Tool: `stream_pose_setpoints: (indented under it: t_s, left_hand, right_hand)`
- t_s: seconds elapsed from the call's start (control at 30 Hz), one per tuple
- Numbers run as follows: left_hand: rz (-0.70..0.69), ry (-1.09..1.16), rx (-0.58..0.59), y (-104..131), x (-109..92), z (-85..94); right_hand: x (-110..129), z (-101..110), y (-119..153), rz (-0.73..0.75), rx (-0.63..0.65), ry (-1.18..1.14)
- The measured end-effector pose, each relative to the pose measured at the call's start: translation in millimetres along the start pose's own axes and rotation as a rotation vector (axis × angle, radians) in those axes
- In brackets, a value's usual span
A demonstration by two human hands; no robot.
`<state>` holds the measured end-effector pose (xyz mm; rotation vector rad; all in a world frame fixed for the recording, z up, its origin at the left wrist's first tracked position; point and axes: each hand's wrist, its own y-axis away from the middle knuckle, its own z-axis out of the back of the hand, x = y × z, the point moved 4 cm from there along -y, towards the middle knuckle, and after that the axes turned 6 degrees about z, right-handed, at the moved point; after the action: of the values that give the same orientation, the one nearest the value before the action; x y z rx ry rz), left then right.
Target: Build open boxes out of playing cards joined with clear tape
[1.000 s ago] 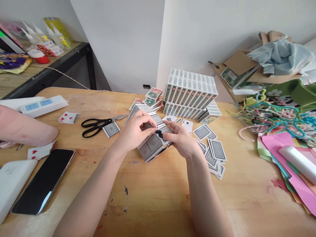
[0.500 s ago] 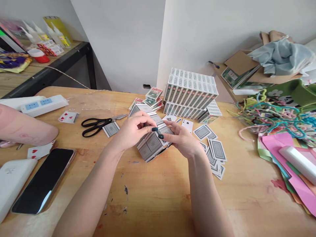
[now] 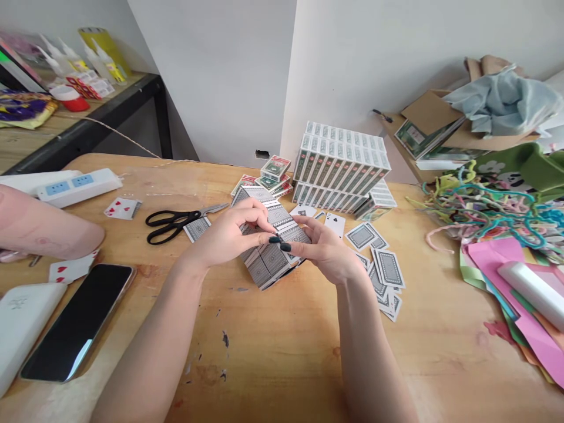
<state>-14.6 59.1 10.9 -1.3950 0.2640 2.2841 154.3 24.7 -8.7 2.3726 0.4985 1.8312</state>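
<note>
A block-like structure made of playing cards (image 3: 265, 263), grey patterned backs outward, rests tilted on the table between my hands. My left hand (image 3: 235, 232) lies over its upper left side, thumb and fingers pinched together near the middle of the top. From the right, my right hand (image 3: 324, 247) grips its edge, thumb on top and fingers at the far side. Both thumbnails, dark green, nearly meet over the cards. Whatever small part lies between the fingertips is hidden. Black-handled scissors (image 3: 170, 226) lie left of the structure, beside a loose face-down card (image 3: 197, 229).
Loose cards (image 3: 390, 269) spread at the right. Stacked card boxes (image 3: 341, 155) stand behind, with a few more boxes (image 3: 275, 168) beside them. A phone (image 3: 79, 323) and power strip (image 3: 79, 187) lie left; coloured paper (image 3: 502, 273) and pipe cleaners (image 3: 476, 200) lie right.
My left hand has shifted slightly left and down, its thumb now lower against the right thumb. The right thumb has dipped a little. The card structure stays in place.
</note>
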Motion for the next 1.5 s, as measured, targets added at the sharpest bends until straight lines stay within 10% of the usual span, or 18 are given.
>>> stream_pose_setpoints:
  t_s: [0.33, 1.5]
  left_hand:
    - [0.049, -0.046, -0.104, -2.8, -4.0, -10.4]
    - [-0.015, 0.058, 0.071, -1.8, -1.9, -8.7]
  right_hand:
    - [-0.3, 2.1, 1.1, 0.013, -0.017, 0.074]
    - [0.1, 0.5, 4.2, 0.051, 0.179, 0.029]
